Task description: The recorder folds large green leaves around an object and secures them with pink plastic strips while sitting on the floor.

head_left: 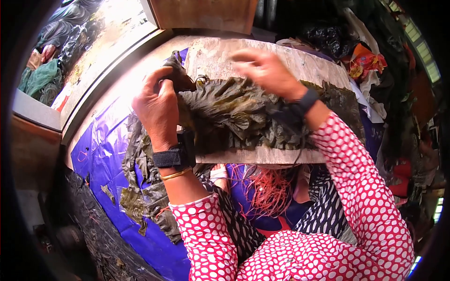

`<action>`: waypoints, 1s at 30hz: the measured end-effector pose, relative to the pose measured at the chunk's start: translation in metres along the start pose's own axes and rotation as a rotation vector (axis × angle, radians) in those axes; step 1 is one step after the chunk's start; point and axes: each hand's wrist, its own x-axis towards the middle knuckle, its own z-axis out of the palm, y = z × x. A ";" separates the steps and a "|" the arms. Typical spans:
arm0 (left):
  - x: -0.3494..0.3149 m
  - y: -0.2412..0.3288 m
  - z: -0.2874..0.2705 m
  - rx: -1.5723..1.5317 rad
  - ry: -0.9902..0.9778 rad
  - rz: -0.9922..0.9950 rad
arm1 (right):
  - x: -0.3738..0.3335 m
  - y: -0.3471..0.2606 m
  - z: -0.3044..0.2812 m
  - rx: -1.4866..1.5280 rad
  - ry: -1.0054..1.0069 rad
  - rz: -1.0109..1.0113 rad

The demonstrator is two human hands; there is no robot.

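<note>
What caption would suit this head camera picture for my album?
Left hand grips dark wet leaves on a wooden board; blurred right hand above, blue sheet beneath.

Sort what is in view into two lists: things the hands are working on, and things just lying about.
In hand:
left hand, gripping the dark leafy sheets
right hand, blurred above them
wooden board under the sheets

Lying about:
red strings
blue tarp
loose leaf pile on it
clothes heap

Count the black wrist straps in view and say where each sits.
2. One wrist strap is on the left hand's wrist, above a gold bangle; the other is on the right hand's wrist.
</note>
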 end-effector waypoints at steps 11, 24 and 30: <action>0.000 0.000 0.017 -0.003 -0.076 0.196 | -0.108 -0.006 0.107 -0.583 -0.008 -0.098; -0.010 0.028 0.038 -0.060 -0.355 0.127 | -0.094 -0.001 0.139 -0.444 0.132 0.017; -0.014 0.029 0.046 -0.027 -0.387 0.138 | -0.120 0.011 0.051 -0.393 0.333 -0.066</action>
